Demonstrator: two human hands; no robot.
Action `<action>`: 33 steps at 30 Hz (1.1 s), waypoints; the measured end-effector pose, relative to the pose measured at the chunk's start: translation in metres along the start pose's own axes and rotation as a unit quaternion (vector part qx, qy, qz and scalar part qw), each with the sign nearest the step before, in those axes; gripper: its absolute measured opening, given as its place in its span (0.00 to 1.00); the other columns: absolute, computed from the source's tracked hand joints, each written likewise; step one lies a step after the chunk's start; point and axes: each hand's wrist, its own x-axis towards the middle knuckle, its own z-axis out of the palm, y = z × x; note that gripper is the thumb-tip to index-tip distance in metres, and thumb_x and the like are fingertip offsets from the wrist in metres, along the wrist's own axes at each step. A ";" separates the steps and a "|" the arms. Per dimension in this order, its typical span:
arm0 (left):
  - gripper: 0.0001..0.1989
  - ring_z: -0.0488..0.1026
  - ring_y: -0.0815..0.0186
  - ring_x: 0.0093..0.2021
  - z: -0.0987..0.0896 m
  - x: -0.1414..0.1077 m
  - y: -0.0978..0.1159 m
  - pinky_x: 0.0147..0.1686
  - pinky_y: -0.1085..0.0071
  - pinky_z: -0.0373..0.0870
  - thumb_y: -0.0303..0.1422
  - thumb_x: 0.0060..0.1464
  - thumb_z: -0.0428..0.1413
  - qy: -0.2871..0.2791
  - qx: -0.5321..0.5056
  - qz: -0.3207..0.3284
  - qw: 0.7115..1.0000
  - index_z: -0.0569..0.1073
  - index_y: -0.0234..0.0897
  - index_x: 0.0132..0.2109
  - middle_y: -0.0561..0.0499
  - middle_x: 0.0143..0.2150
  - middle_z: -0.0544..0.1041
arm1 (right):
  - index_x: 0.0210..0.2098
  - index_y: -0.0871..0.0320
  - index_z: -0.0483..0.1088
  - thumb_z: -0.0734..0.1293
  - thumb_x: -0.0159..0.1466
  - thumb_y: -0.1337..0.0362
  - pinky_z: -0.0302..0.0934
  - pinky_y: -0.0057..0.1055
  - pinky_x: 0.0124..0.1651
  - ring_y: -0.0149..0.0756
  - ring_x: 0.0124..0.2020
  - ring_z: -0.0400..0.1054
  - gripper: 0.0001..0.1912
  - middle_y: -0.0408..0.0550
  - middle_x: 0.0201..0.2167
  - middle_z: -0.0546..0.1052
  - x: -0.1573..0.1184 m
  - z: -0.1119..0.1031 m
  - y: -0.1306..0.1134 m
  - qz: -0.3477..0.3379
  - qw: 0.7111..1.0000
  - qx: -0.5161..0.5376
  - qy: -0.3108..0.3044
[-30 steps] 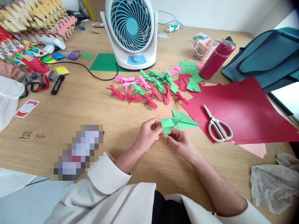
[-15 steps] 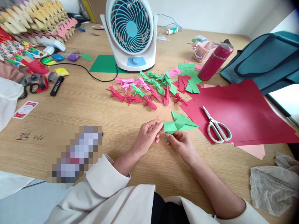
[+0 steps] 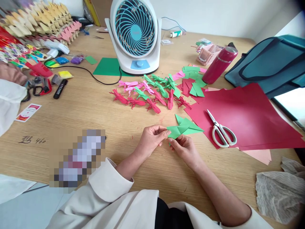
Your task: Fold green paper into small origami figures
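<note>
A folded light green paper (image 3: 184,126) with pointed ends is held above the wooden table, between both hands. My left hand (image 3: 154,139) pinches its left end, with the thumb on top. From below, my right hand (image 3: 186,148) grips the lower edge between thumb and fingers. Beyond the hands lie folded paper figures in red (image 3: 152,105), pink (image 3: 128,85) and green (image 3: 162,86). White-handled scissors (image 3: 221,131) rest on large red sheets (image 3: 247,117) to the right.
A white fan (image 3: 135,35) stands at the back. Toward the right are a red bottle (image 3: 219,65), a teal bag (image 3: 267,65) and a crumpled cloth (image 3: 280,194). A black marker (image 3: 60,89) and small packets lie at the left. A blurred-out object (image 3: 81,157) is at front left.
My left thumb has moved right onto the green paper's left end, which now looks bent. My right hand keeps its grip. The whole view has shifted slightly.
</note>
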 end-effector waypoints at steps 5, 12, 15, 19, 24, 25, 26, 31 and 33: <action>0.17 0.63 0.76 0.21 0.000 0.001 0.002 0.16 0.79 0.57 0.42 0.41 0.69 0.000 -0.016 -0.015 1.000 0.75 0.32 0.28 0.56 0.22 0.71 | 0.24 0.57 0.68 0.71 0.57 0.44 0.49 0.28 0.22 0.28 0.18 0.56 0.22 0.41 0.17 0.69 -0.001 0.000 0.003 -0.002 1.000 -0.002 0.006; 0.17 0.60 0.77 0.20 -0.001 0.001 0.000 0.17 0.80 0.57 0.41 0.43 0.68 -0.010 -0.011 0.003 1.000 0.74 0.32 0.28 0.56 0.21 0.70 | 0.27 0.56 0.70 0.72 0.56 0.46 0.57 0.28 0.26 0.30 0.22 0.61 0.19 0.42 0.20 0.71 -0.001 0.000 -0.006 -0.015 1.000 0.023 0.011; 0.17 0.60 0.78 0.19 -0.001 0.000 -0.002 0.17 0.79 0.57 0.42 0.44 0.67 -0.014 0.005 0.009 1.000 0.74 0.32 0.28 0.57 0.21 0.69 | 0.29 0.55 0.70 0.73 0.54 0.45 0.60 0.29 0.28 0.31 0.24 0.63 0.20 0.42 0.23 0.73 -0.001 0.001 -0.013 -0.029 0.998 0.045 0.037; 0.16 0.60 0.77 0.19 0.001 -0.001 -0.004 0.17 0.78 0.57 0.42 0.46 0.66 -0.019 0.021 0.015 0.999 0.75 0.32 0.29 0.57 0.21 0.69 | 0.30 0.55 0.71 0.73 0.54 0.46 0.59 0.29 0.28 0.31 0.25 0.64 0.19 0.43 0.25 0.74 -0.001 0.002 -0.013 -0.025 0.996 0.061 0.066; 0.16 0.59 0.78 0.19 0.003 -0.002 -0.007 0.17 0.78 0.56 0.42 0.47 0.66 -0.021 0.028 0.014 0.999 0.74 0.33 0.29 0.57 0.22 0.69 | 0.31 0.55 0.71 0.75 0.52 0.49 0.59 0.28 0.27 0.30 0.24 0.63 0.18 0.43 0.27 0.76 0.000 0.004 -0.007 -0.014 0.987 0.124 0.106; 0.16 0.59 0.78 0.18 0.003 -0.003 -0.008 0.17 0.78 0.56 0.43 0.47 0.66 -0.022 0.031 0.013 0.999 0.74 0.33 0.29 0.57 0.22 0.69 | 0.31 0.55 0.71 0.75 0.52 0.50 0.60 0.28 0.27 0.30 0.25 0.64 0.18 0.43 0.28 0.76 0.000 0.004 -0.006 -0.013 0.986 0.128 0.110; 0.16 0.59 0.77 0.18 0.003 -0.003 -0.008 0.17 0.78 0.56 0.43 0.47 0.65 -0.024 0.036 0.013 0.999 0.74 0.33 0.29 0.57 0.22 0.69 | 0.31 0.56 0.71 0.75 0.53 0.50 0.60 0.28 0.28 0.31 0.25 0.65 0.17 0.44 0.28 0.77 0.000 0.004 -0.005 -0.014 0.986 0.126 0.111; 0.15 0.59 0.76 0.20 0.001 -0.002 -0.006 0.18 0.78 0.56 0.42 0.49 0.64 -0.039 0.074 0.024 0.996 0.73 0.34 0.30 0.57 0.23 0.68 | 0.32 0.56 0.71 0.74 0.54 0.50 0.63 0.30 0.31 0.34 0.29 0.68 0.16 0.46 0.31 0.79 0.000 0.002 -0.006 -0.032 0.989 0.090 0.109; 0.14 0.60 0.75 0.21 -0.001 -0.001 -0.003 0.19 0.78 0.56 0.41 0.49 0.63 -0.045 0.091 0.033 0.994 0.73 0.34 0.31 0.57 0.24 0.68 | 0.32 0.55 0.71 0.74 0.54 0.50 0.64 0.31 0.33 0.35 0.30 0.69 0.17 0.47 0.32 0.79 0.000 0.001 -0.007 -0.043 0.991 0.075 0.102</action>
